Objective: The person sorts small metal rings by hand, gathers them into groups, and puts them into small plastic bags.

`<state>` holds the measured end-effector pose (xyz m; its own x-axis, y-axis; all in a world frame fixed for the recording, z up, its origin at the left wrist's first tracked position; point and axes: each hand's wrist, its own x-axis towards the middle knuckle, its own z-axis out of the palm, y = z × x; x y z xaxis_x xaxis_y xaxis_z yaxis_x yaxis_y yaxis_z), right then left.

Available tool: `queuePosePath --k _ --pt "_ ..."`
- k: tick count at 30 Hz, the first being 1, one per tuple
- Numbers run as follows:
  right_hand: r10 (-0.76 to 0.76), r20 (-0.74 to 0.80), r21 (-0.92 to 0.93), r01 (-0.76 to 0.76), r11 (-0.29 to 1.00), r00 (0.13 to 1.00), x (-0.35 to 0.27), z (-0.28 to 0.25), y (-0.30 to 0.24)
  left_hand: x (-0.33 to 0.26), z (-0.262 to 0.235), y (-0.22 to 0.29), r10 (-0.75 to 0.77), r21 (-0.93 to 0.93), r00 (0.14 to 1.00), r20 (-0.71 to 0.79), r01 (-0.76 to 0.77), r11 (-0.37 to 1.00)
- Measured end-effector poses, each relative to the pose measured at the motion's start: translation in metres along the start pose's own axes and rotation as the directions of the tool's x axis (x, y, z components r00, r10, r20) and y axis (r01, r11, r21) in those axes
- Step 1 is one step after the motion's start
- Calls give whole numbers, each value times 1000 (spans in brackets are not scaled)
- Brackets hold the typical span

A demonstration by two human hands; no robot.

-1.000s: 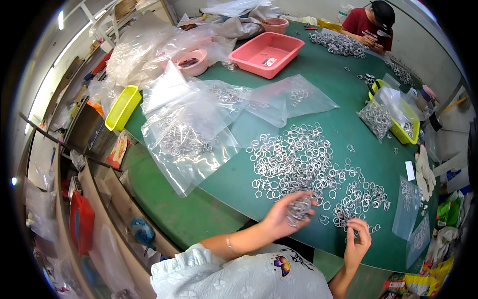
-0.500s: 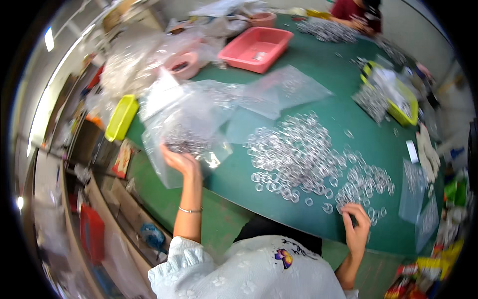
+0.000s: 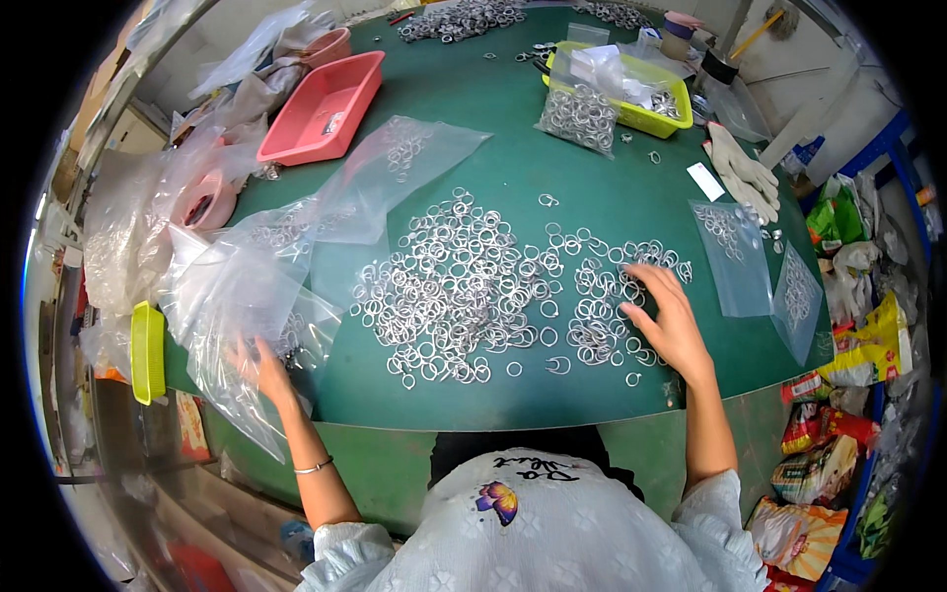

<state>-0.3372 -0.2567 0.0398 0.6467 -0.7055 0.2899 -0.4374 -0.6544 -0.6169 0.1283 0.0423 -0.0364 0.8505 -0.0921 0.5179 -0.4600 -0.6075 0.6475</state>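
Observation:
My right hand [image 3: 671, 318] reaches over a smaller cluster of silver metal rings [image 3: 600, 333] at the right, thumb and fingers apart and nothing gripped in them. To its left spreads a bigger heap of the same rings [image 3: 449, 286], each with a small knob. My left hand [image 3: 260, 371] rests at a clear plastic bag [image 3: 232, 286] near the table's left edge. Its fingers look spread, partly blurred against the film, and some rings [image 3: 293, 335] show in the bag beside them. Another clear bag with rings [image 3: 402, 153] lies flat behind.
A pink tray [image 3: 326, 113] stands at the back left, near a yellow-green tray [image 3: 148, 353]. At the back right, a bulging bag of rings [image 3: 580, 116] leans on a lime basket [image 3: 651, 113]. Gloves [image 3: 740, 173] and two flat ring bags [image 3: 732, 252] [image 3: 797, 291] lie right.
The view has swung to the right. My right hand has moved from the near edge of the ring cluster up over it. My left hand stays at the clear bag, its fingers now away from the rings.

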Motion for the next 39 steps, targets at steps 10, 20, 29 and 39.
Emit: queuePosePath --k 10,20,29,39 --pt "-167 193 -177 202 963 967 21 39 8 -24 -12 -13 196 252 970 145 -228 940" --pt "-340 309 78 333 940 888 34 66 -43 -118 -39 103 255 -125 916 309 -226 966" --pt "-355 376 -54 402 914 856 26 85 -38 -162 -16 191 521 -385 521 676 -353 853" --pt "-299 248 41 298 954 921 45 77 -65 -164 -3 168 674 -649 447 588 -238 723"
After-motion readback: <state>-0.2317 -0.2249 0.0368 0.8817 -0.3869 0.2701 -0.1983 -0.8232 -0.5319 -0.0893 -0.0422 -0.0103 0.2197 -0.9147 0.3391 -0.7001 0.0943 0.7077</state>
